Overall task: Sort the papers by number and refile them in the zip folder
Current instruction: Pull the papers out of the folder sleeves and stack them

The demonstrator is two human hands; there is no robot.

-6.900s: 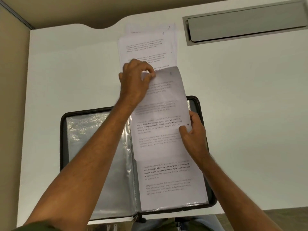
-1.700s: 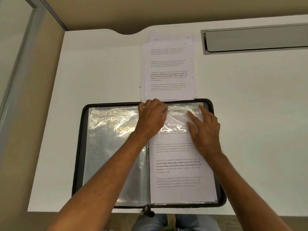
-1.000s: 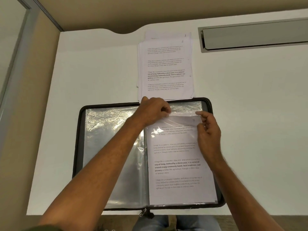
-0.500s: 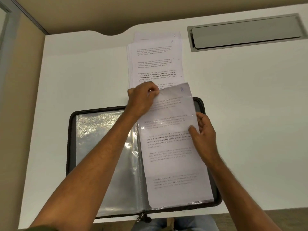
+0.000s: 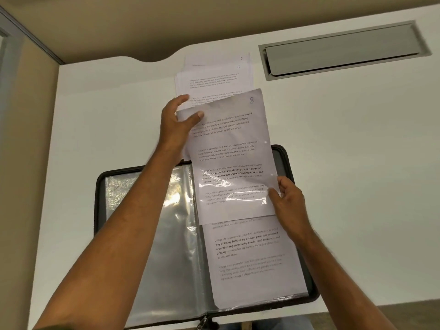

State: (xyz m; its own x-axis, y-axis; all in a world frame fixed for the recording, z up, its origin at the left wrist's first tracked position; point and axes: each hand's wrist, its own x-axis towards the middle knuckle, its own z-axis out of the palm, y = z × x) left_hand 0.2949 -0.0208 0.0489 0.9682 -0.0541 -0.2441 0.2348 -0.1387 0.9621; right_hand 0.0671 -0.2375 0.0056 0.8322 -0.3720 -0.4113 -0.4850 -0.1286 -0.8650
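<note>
A black zip folder [image 5: 100, 201] lies open on the white desk, its clear plastic sleeves [image 5: 152, 234] showing. A printed sheet marked 8 [image 5: 233, 148] sticks most of the way out of the top of the right-hand sleeve. My left hand [image 5: 177, 123] pinches that sheet at its upper left corner, thumb on top. My right hand [image 5: 287, 201] grips the sleeve's right edge beside the sheet's lower right corner. Another printed page [image 5: 254, 260] stays inside the sleeve below. A stack of numbered papers [image 5: 214, 76] lies beyond the folder, partly hidden by the raised sheet.
A grey cable-tray flap [image 5: 342, 51] is set into the white desk [image 5: 357, 163] at the back right. A beige partition runs along the left side. The desk's front edge lies just under the folder.
The sheet marked 8, at first flat in the right sleeve, has been drawn upward out of it by my left hand. My right hand slid down to the sleeve's edge.
</note>
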